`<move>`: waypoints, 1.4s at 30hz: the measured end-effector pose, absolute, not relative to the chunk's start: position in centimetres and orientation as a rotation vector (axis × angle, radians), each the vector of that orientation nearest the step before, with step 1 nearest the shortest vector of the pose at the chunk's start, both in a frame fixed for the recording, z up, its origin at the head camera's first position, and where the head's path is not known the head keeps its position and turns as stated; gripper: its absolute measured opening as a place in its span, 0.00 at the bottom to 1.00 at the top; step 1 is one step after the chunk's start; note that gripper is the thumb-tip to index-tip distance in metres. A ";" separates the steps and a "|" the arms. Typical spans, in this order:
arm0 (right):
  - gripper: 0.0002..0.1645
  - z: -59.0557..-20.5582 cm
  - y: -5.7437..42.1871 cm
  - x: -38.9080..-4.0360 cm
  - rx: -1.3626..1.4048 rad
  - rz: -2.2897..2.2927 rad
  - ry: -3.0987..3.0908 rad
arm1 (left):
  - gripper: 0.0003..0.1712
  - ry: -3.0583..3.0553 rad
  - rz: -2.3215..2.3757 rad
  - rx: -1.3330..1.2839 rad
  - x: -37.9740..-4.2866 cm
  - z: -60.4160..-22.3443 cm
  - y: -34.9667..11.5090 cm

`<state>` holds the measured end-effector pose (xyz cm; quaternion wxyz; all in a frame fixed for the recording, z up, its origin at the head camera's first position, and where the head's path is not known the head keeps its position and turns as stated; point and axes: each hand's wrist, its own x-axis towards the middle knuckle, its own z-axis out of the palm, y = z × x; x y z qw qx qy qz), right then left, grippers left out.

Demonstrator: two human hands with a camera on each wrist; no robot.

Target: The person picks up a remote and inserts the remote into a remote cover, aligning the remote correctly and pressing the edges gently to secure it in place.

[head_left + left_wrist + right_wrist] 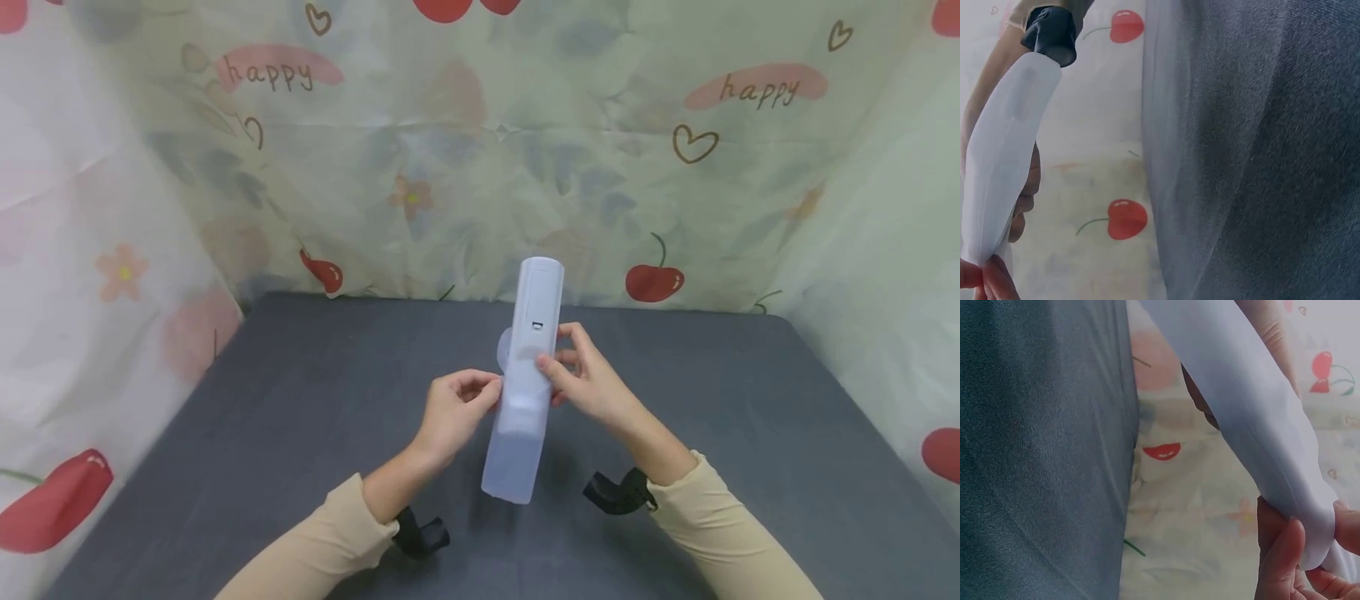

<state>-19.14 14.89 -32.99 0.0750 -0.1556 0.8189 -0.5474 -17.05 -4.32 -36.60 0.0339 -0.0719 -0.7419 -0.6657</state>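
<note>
A long white plastic device (528, 367), perhaps a soap dispenser, is held tilted above the table. Its lower part is a frosted tank, and a small dark port shows on the near face. A round translucent piece (504, 350) juts from its left side. My right hand (592, 375) grips the middle, thumb on the near face and fingers around the right side. At the left edge, my left hand (459, 408) pinches with thumb and fingertips; what exactly they hold there is partly hidden. Left fingertips (999, 281) meet the device's end in the left wrist view.
Under the hands spreads a dark grey table (337, 350). A cherry-patterned curtain (495, 167) hangs behind it and along both sides. Black wrist mounts (618, 492) are strapped below both cuffs.
</note>
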 end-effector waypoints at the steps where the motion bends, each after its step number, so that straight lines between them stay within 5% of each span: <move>1: 0.26 -33.0 14.9 -19.2 -0.474 -1.640 2.454 | 0.09 -2.276 -2.045 -0.218 -17.0 -36.6 -4.3; 12: 0.26 -33.2 15.2 -19.3 -0.460 -1.684 2.460 | 0.10 -2.294 -2.040 -0.244 -16.9 -35.9 -3.8; 22: 0.25 -33.4 15.3 -19.1 -0.390 -1.782 2.453 | 0.21 -2.578 -2.121 -0.335 -17.3 -34.9 -3.9; 33: 0.27 -33.4 15.6 -18.5 -0.449 -1.739 2.427 | 0.15 -2.552 -2.074 -0.368 -17.3 -35.0 -4.2; 42: 0.18 -34.4 15.9 -17.7 -0.459 -1.617 2.506 | 0.14 -2.498 -2.072 -0.337 -17.3 -34.9 -4.5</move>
